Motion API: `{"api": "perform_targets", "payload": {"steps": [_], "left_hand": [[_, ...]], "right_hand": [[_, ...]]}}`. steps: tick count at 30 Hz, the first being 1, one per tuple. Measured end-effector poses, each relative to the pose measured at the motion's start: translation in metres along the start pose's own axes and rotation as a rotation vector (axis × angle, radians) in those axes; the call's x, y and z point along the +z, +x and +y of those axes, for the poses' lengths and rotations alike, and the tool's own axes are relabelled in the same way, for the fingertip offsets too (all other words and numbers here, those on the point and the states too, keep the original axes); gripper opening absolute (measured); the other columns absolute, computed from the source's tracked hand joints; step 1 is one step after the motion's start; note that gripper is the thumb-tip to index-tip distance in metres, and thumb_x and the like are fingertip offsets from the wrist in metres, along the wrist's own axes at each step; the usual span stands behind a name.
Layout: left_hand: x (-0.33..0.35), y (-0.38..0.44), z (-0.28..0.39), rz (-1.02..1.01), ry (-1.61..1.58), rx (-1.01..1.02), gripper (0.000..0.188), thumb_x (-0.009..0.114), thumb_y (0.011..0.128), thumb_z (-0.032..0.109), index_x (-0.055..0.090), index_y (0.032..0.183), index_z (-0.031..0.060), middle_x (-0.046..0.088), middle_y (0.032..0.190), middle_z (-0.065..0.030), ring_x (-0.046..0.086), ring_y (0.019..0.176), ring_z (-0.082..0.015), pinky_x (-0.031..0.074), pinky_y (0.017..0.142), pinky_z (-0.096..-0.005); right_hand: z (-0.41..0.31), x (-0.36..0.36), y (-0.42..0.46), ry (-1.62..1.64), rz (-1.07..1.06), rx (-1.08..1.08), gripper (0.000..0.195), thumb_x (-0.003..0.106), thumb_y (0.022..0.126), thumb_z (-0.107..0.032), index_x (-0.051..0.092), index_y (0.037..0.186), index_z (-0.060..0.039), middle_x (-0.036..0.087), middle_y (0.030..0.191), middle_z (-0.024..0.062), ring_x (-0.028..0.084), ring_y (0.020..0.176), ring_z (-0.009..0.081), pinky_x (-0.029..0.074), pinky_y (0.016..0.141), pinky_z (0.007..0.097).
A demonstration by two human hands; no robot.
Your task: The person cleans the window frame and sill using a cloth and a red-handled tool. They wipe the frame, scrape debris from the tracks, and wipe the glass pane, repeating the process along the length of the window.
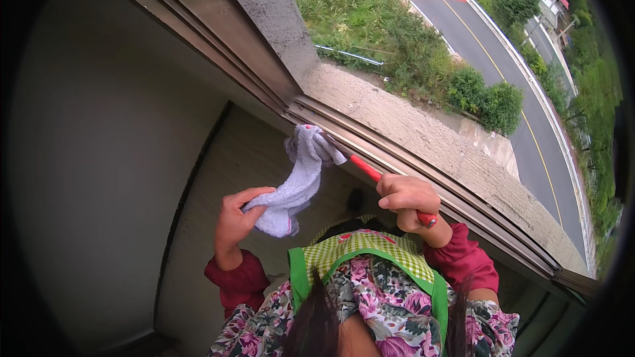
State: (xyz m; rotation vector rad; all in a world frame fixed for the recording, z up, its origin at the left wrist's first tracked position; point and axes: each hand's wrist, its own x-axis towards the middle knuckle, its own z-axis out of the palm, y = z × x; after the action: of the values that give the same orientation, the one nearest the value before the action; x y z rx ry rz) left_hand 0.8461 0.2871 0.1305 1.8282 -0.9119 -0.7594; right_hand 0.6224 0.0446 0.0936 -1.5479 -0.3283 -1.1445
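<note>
My right hand [409, 200] grips the red handle of a slim tool [366, 168]. Its far end runs under a pale lilac terry cloth [305, 171], so the tip is hidden and I cannot tell the tool's kind. The cloth is draped over that end, at the inner edge of the window track [377, 151] near the frame corner. My left hand [243, 215] pinches the loose lower end of the cloth between thumb and fingers. The metal track has several parallel grooves and slants down to the right past my right hand.
An upright window frame [248, 29] meets the track at its upper left end. Beyond lies a rough concrete ledge [421, 119], with a drop to bushes [486, 94] and a road [496, 49]. A plain wall [109, 158] stands left, above the floor [213, 198].
</note>
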Motion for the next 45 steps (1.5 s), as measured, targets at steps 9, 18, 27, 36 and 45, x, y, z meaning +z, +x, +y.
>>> {"api": "perform_targets", "payload": {"steps": [9, 18, 27, 36, 45], "left_hand": [[0.032, -0.002, 0.001, -0.008, 0.112, 0.078, 0.036, 0.064, 0.078, -0.009, 0.072, 0.112, 0.0005, 0.074, 0.097, -0.013, 0.069, 0.085, -0.0125, 0.053, 0.074, -0.0253], [0.046, -0.006, -0.007, 0.032, 0.053, 0.077, 0.033, 0.065, 0.079, -0.008, 0.072, 0.11, 0.0006, 0.075, 0.1, -0.0144, 0.069, 0.085, -0.0132, 0.053, 0.074, -0.0259], [0.056, -0.006, 0.001, 0.019, 0.08, 0.089, 0.036, 0.065, 0.079, -0.007, 0.072, 0.114, 0.0018, 0.075, 0.099, -0.0113, 0.068, 0.086, -0.0103, 0.052, 0.075, -0.0245], [0.075, 0.019, -0.016, 0.017, -0.072, 0.027, 0.037, 0.065, 0.08, -0.007, 0.07, 0.116, 0.0004, 0.072, 0.099, -0.0029, 0.06, 0.084, -0.005, 0.048, 0.075, -0.0221], [0.08, 0.08, -0.055, 0.28, -0.455, -0.023, 0.068, 0.065, 0.091, 0.0, 0.032, 0.15, -0.0023, 0.069, 0.105, -0.013, 0.064, 0.089, -0.0115, 0.051, 0.078, -0.0248]], "right_hand": [[0.058, 0.025, 0.013, 0.098, 0.17, 0.123, 0.022, 0.044, 0.094, 0.009, 0.064, 0.099, 0.0016, 0.053, 0.065, 0.0073, 0.044, 0.052, 0.0159, 0.04, 0.054, 0.0285], [0.02, 0.028, 0.005, -0.082, -0.061, -0.116, 0.014, 0.054, 0.086, 0.008, 0.066, 0.091, 0.0031, 0.046, 0.061, 0.0075, 0.047, 0.051, 0.0255, 0.045, 0.054, 0.0371], [0.04, 0.007, 0.019, 0.164, 0.242, 0.225, 0.021, 0.041, 0.102, 0.003, 0.062, 0.106, 0.0005, 0.047, 0.064, -0.0002, 0.041, 0.056, 0.0089, 0.04, 0.056, 0.0273], [0.062, 0.04, 0.026, 0.142, 0.31, 0.164, 0.016, 0.044, 0.105, -0.002, 0.06, 0.106, -0.0003, 0.047, 0.069, -0.0001, 0.045, 0.063, 0.0091, 0.044, 0.064, 0.026], [0.033, -0.002, 0.018, -0.074, 0.074, 0.804, 0.028, 0.049, 0.104, -0.017, 0.067, 0.12, -0.0015, 0.069, 0.084, 0.01, 0.067, 0.079, 0.0169, 0.054, 0.077, 0.0288]]}}
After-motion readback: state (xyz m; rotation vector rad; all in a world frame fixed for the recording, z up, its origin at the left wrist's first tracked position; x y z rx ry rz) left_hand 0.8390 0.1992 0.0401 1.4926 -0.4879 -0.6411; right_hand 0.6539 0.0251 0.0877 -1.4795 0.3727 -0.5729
